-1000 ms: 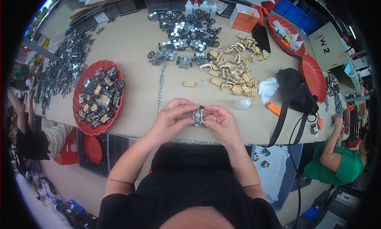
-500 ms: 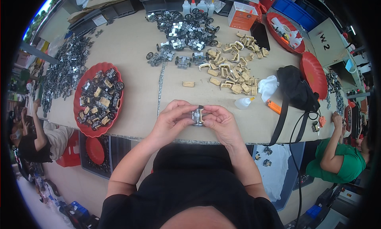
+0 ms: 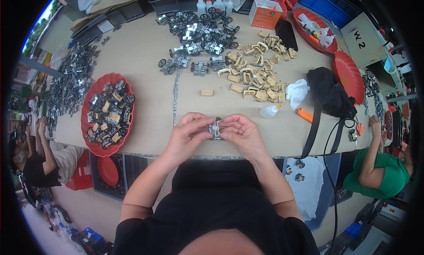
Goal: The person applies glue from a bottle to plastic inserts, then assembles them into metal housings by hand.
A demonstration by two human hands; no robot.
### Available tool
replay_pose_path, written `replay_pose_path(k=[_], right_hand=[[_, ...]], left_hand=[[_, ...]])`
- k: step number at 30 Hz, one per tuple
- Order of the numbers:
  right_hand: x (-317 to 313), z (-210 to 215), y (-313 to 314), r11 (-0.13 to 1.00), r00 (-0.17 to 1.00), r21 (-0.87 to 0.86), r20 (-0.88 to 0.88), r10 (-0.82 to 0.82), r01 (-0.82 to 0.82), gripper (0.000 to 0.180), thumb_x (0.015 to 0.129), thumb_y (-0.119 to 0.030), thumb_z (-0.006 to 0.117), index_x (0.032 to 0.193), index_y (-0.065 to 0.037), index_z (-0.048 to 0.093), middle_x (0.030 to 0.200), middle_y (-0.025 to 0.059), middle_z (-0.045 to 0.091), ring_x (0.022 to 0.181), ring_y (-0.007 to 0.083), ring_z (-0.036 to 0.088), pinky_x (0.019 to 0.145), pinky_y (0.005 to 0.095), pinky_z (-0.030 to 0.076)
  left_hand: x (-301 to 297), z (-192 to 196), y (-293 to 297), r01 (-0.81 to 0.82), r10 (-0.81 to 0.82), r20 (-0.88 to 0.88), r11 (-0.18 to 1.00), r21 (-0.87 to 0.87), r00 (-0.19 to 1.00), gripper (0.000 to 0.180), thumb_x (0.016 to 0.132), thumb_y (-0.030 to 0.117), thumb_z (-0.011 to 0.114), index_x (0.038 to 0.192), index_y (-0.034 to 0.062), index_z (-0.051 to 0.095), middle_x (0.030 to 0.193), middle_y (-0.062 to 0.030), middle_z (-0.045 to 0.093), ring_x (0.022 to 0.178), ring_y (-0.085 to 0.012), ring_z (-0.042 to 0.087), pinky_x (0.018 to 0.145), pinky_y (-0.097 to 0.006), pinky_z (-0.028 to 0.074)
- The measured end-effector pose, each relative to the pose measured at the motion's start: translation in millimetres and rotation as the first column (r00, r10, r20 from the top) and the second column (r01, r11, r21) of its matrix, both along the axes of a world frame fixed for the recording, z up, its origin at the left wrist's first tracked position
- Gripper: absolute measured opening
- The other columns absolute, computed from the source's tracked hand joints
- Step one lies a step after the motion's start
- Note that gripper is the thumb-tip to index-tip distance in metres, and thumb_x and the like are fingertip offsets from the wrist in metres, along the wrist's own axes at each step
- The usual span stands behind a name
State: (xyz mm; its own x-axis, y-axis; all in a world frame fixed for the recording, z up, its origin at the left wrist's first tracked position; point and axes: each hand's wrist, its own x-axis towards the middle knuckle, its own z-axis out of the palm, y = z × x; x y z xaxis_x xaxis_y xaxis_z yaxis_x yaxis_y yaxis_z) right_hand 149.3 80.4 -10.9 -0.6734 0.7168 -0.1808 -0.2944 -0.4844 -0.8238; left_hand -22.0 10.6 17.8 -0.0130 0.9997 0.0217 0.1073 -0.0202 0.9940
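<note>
Left hand (image 3: 187,132) and right hand (image 3: 244,133) pinch one small chassis (image 3: 215,130)

Silver-and-dark, it is clamped between the fingertips of both, over the front of the workbench (image 3: 150,122). Clocked from there, a scalloped red tray (image 3: 103,152) of mixed parts (image 3: 114,117) lies at nine, a white squeeze bottle (image 3: 267,112) between two and three, a lone tan piece (image 3: 206,93) at twelve. Farther off, tan brackets (image 3: 258,80) heap at one; wheeled chassis (image 3: 193,47) pile at twelve, before upright squeeze bottles (image 3: 218,5).

Silvery, glossy held part (image 3: 215,129) (metal-looking), matt tabletop (image 3: 148,100)
</note>
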Motion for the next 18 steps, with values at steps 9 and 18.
replay_pose_path(k=[9, 18], right_hand=[[1.0, 0.2, -0.5, 0.987, 0.998, 0.148, 0.030, 0.059, -0.062, 0.026, 0.078, 0.006, 0.054, 0.104, 0.003, 0.055, 0.100, 0.0109, 0.058, 0.091, 0.0143, 0.056, 0.080, 0.0240, 0.045], [-4.9, -3.0, -11.1, 0.971, 0.998, 0.229, -0.020, 0.067, -0.061, 0.033, 0.074, 0.005, 0.061, 0.106, 0.004, 0.054, 0.109, 0.0112, 0.052, 0.096, 0.0167, 0.053, 0.084, 0.0280, 0.044]], left_hand=[[3.3, -0.6, -1.8, -0.051, 0.052, -0.046, 0.999, 0.007, 0.998, 0.031, 0.075, -0.010, 0.053, 0.105, -0.0012, 0.053, 0.106, -0.0079, 0.041, 0.096, -0.0184, 0.053, 0.083, -0.028, 0.048], [10.3, -21.7, -11.5, -0.100, 0.126, -0.192, 0.985, 0.137, 0.973, 0.029, 0.070, -0.010, 0.061, 0.096, 0.0007, 0.055, 0.101, -0.0076, 0.038, 0.090, -0.0162, 0.050, 0.076, -0.026, 0.049]])
